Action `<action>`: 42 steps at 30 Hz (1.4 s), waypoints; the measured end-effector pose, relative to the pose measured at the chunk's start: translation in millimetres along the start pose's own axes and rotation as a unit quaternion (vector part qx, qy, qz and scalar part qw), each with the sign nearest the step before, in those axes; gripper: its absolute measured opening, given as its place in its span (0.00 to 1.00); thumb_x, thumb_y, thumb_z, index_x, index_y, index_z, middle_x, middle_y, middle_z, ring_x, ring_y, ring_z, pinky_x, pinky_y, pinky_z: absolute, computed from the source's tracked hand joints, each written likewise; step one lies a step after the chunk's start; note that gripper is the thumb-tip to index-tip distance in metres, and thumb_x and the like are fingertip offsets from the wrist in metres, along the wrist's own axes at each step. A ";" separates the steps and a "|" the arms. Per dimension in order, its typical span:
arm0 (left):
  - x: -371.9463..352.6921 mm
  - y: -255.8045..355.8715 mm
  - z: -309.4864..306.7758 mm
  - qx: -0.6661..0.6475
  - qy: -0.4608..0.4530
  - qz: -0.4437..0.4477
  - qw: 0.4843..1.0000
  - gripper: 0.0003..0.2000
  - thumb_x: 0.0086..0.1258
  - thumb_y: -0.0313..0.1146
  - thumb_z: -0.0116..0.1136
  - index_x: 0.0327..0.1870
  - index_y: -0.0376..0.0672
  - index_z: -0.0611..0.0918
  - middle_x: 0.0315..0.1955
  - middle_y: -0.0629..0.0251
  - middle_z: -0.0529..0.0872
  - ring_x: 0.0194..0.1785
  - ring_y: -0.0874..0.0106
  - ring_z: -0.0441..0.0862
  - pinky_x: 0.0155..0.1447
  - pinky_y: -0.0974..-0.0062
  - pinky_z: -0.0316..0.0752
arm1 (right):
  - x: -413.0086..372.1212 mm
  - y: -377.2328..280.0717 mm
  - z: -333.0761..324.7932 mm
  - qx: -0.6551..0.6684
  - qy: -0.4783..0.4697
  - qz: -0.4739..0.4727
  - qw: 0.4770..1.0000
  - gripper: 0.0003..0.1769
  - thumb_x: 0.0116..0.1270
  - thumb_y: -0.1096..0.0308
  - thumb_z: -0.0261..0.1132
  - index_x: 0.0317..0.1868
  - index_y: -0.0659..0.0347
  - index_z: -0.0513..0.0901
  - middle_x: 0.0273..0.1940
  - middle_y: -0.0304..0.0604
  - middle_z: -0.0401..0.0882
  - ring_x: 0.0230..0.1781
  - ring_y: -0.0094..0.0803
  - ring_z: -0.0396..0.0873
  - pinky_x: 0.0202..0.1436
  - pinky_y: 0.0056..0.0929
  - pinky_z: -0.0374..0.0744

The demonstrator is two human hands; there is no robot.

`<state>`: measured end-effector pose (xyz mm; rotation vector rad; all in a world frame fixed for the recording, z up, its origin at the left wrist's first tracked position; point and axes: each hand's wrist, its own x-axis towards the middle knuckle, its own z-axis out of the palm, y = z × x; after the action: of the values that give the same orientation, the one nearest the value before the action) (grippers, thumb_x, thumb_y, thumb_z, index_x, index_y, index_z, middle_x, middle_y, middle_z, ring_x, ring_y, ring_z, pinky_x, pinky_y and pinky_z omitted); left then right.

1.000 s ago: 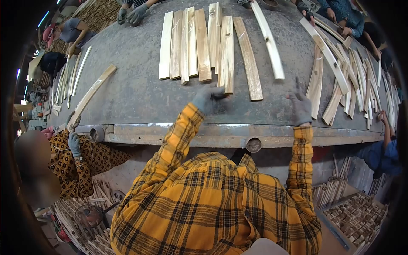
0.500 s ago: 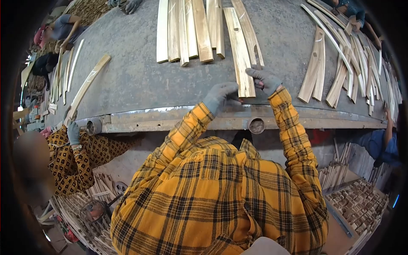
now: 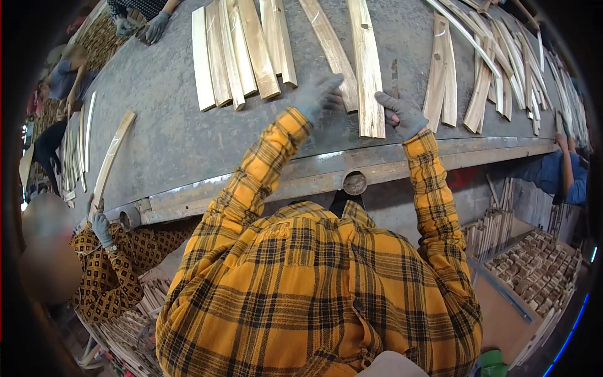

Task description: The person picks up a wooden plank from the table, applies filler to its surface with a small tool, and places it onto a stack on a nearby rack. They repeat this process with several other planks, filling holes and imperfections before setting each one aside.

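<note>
My right hand [image 3: 405,116], in a grey glove, pinches the near right edge of a pale wooden slat [image 3: 369,72] with a dark knot near its far end. The thumb lies on top and the other fingers are curled at the side. My left hand [image 3: 319,99], also gloved and slightly blurred, is open, its fingers stretched toward a second slat [image 3: 330,50]. The fingertips are right at that slat's left edge. The second slat lies slanted on the grey table, left of the held one, with a white mark on it.
A row of slats [image 3: 245,53] lies on the metal table [image 3: 169,138] to the left. More slats [image 3: 443,75] are spread on the right. Co-workers stand around; one gloved hand [image 3: 102,229] holds a slat at left. Stacked wood [image 3: 534,270] stands behind at right.
The knotted slat has moved to the right of the second slat and turned straighter, with my right hand on it. My left hand has left its near end and gone up and left. The view has shifted.
</note>
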<state>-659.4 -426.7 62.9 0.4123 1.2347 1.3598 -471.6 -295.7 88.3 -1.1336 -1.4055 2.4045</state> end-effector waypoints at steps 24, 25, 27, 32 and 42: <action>-70.1 62.8 77.3 0.115 0.139 -0.004 0.984 0.34 0.49 0.40 0.71 0.56 0.34 0.68 0.43 0.49 0.81 0.39 0.60 0.83 0.44 0.68 0.79 | -23.0 67.1 34.6 0.122 -0.022 0.044 0.991 0.24 0.69 0.61 0.57 0.61 0.64 0.68 0.37 0.39 0.77 0.17 0.12 0.61 0.19 0.13 0.64; -62.4 51.0 74.7 0.149 0.179 0.019 0.972 0.35 0.48 0.39 0.71 0.56 0.34 0.68 0.43 0.48 0.81 0.38 0.59 0.83 0.44 0.68 0.80 | -18.2 67.2 36.0 0.038 0.056 0.067 0.995 0.24 0.69 0.60 0.58 0.61 0.64 0.69 0.37 0.39 0.78 0.17 0.12 0.61 0.19 0.13 0.63; -55.1 41.3 67.2 0.192 0.234 0.050 0.952 0.36 0.47 0.39 0.71 0.56 0.34 0.67 0.43 0.47 0.81 0.38 0.58 0.83 0.43 0.67 0.80 | -18.5 62.9 43.7 -0.087 0.157 0.114 0.977 0.23 0.69 0.60 0.58 0.59 0.65 0.71 0.37 0.39 0.79 0.17 0.12 0.61 0.19 0.13 0.62; -46.6 18.2 30.9 0.250 0.298 0.193 0.901 0.34 0.50 0.36 0.68 0.58 0.33 0.65 0.41 0.51 0.82 0.36 0.61 0.83 0.41 0.70 0.81 | -64.3 35.8 19.6 -0.156 0.028 -0.103 0.982 0.21 0.70 0.57 0.57 0.54 0.64 0.78 0.32 0.35 0.80 0.15 0.12 0.58 0.18 0.12 0.57; -53.3 2.3 -58.8 -0.242 -0.048 0.127 0.961 0.22 0.69 0.49 0.51 0.47 0.34 0.76 0.32 0.58 0.83 0.33 0.70 0.83 0.33 0.75 0.83 | -144.4 10.2 81.0 -0.799 0.056 0.028 0.599 0.10 0.59 0.65 0.60 0.39 0.51 0.86 0.38 0.48 0.82 0.34 0.48 0.80 0.38 0.43 0.77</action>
<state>-696.4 -496.9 65.0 0.2903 0.7473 1.7814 -420.6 -423.7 180.6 -1.2749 -3.4149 0.3254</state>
